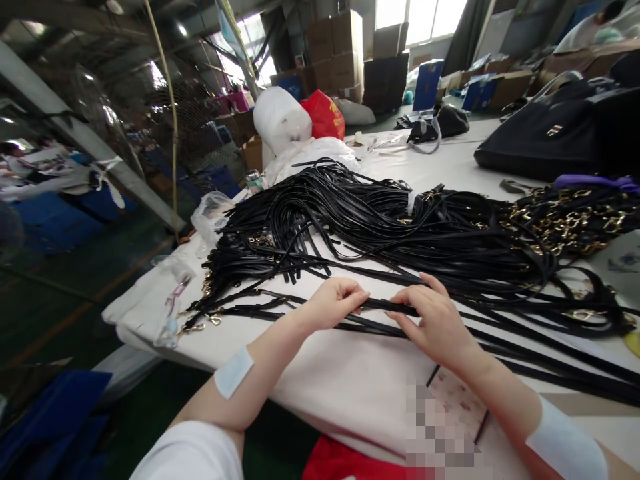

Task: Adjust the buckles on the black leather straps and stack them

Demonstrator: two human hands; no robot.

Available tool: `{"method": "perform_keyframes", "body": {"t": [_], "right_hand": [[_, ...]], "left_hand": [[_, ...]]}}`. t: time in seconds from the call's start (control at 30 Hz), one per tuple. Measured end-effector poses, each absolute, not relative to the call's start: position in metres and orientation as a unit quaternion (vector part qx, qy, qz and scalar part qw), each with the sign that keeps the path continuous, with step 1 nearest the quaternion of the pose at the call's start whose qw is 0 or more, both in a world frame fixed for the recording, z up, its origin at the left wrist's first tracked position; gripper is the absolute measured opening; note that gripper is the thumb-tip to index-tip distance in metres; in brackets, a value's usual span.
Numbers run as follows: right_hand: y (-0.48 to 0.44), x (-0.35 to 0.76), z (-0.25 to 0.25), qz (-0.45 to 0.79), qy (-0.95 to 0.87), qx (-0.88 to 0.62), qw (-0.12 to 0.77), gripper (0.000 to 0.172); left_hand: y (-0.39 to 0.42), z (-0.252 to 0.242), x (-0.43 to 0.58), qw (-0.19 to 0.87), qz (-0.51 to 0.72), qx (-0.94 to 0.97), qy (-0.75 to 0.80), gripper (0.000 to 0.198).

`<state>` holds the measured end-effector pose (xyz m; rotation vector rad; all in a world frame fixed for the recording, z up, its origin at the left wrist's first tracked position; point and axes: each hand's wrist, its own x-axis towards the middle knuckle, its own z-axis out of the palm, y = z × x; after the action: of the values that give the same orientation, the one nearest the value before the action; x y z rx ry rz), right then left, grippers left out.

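A thin black leather strap [381, 305] lies across the white table [350, 373] in front of me. My left hand [334, 301] pinches it with fingers curled. My right hand [434, 319] holds the same strap a little to the right, fingertips pressed on it. Just behind both hands a big heap of black straps [380, 220] spreads over the table. Some strap ends carry gold clasps [213, 320] at the left edge.
A pile of gold chain hardware [570, 223] lies at the right. A black handbag [550, 137] stands at the back right. Plastic bags [173, 300] hang at the table's left edge. A white roll [281, 119], a red bag [325, 115] and stacked cardboard boxes [340, 53] are behind.
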<state>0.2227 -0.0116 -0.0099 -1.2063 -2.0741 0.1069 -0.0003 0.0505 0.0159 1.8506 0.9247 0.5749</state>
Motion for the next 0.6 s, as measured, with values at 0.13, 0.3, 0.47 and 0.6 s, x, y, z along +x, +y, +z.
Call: {"method": "perform_keyframes", "body": {"t": [0.13,0.3,0.47,0.6], "right_hand": [[-0.007,0.229,-0.007,0.060,-0.796,-0.472,0.374,0.009],[-0.013,0.225,-0.004,0.208,-0.788,-0.464,0.348,0.020],[-0.021,0.220,0.008,0.419,-0.764,-0.379,0.311,0.037],[-0.016,0.233,0.009,0.413,-0.747,-0.415,0.314,0.035]], "left_hand": [[0.055,0.043,-0.035,0.479,0.239,0.724,0.435,0.043],[0.038,0.054,-0.026,0.477,0.204,0.738,0.431,0.044],[0.025,0.043,0.004,0.490,0.153,0.777,0.363,0.042],[0.030,0.042,-0.004,0.445,0.123,0.818,0.343,0.038]]}}
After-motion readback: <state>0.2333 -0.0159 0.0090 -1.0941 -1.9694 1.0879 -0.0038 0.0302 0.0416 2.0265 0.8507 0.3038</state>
